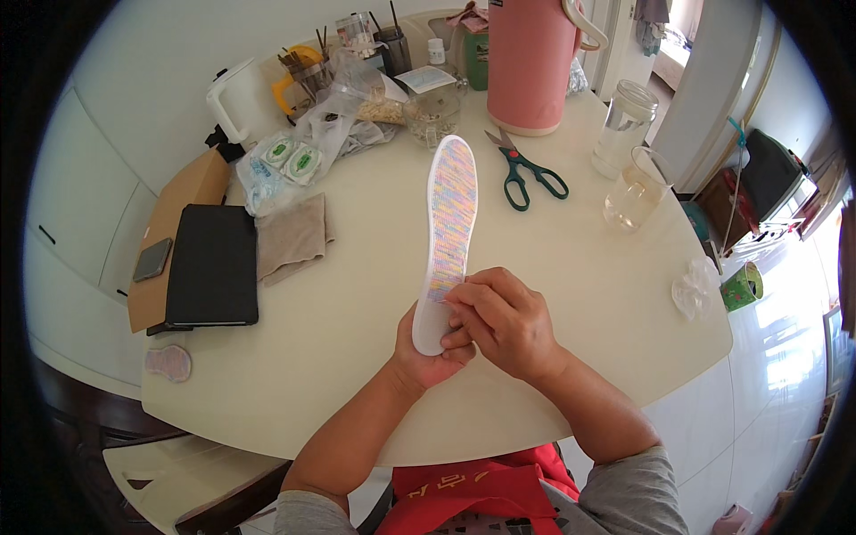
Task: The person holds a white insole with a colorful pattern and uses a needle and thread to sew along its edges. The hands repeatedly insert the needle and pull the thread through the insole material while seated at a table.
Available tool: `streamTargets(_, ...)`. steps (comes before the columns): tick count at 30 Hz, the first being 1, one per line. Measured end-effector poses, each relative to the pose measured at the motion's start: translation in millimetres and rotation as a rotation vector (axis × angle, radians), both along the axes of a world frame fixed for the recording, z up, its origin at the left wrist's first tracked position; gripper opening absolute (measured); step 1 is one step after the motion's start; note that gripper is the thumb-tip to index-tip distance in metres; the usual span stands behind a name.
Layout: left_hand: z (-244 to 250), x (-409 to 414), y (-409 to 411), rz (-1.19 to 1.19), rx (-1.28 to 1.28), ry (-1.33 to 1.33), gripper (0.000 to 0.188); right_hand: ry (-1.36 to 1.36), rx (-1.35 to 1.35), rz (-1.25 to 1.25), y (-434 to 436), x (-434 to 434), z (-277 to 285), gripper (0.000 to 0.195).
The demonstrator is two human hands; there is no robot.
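Observation:
A long shoe insole (453, 214) with a white border stands tilted up over the table, toe end pointing away from me. Multicoloured stitching in pink, yellow and blue covers most of its face, while the heel part is plain white. My left hand (428, 364) grips the heel from below, its fingers curled around the right edge. Against the lower border of the stitching, the thumb and forefinger of my right hand (505, 324) are pinched together. Whatever may be between those fingertips is too small to make out.
Green-handled scissors (525, 174) lie beyond the insole, blades slightly apart. A pink thermos (525, 67), a glass jar (625, 127) and a glass cup (636, 190) stand behind. Leftward are a black case (212, 264), a cloth (294, 237), a phone (152, 259) and a small patterned pad (168, 363).

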State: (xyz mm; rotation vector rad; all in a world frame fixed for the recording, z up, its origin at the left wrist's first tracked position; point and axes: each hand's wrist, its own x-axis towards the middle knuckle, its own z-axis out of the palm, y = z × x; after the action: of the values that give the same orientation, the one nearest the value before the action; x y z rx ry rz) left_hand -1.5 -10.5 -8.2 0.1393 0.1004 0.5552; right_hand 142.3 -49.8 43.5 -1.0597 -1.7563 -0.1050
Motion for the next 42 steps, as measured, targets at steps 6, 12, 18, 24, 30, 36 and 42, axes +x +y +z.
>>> streamTargets(6,3.3,0.7,-1.4,0.007,-0.016,0.032,0.026,-0.013,0.011,-0.012,-0.5,0.0,-0.4,0.019)
streamTargets(12,8.4,1.4,-3.5,0.025,-0.023,0.071,0.027,-0.035,0.018,0.001,-1.6,0.6,3.2,0.023)
streamTargets(18,7.7,2.3,-3.5,0.043,0.042,0.086,0.027,-0.046,0.021,-0.017,-3.2,0.9,3.9,0.024)
streamTargets(24,17.7,9.3,1.5,0.191,0.311,0.328,0.017,0.085,-0.146,-0.066,-1.2,5.4,-2.2,0.016)
streamTargets(30,24.2,17.2,-2.0,0.466,0.504,0.646,0.021,0.607,-0.596,0.026,6.3,12.9,-6.5,0.009)
streamTargets(36,18.1,11.1,4.9,0.577,0.783,0.93,0.021,0.981,-0.886,0.254,13.6,20.5,-0.8,0.025)
streamTargets(42,14.5,13.2,6.6,0.576,0.741,0.891,0.028,0.649,-0.785,0.112,9.9,16.4,-6.0,0.032)
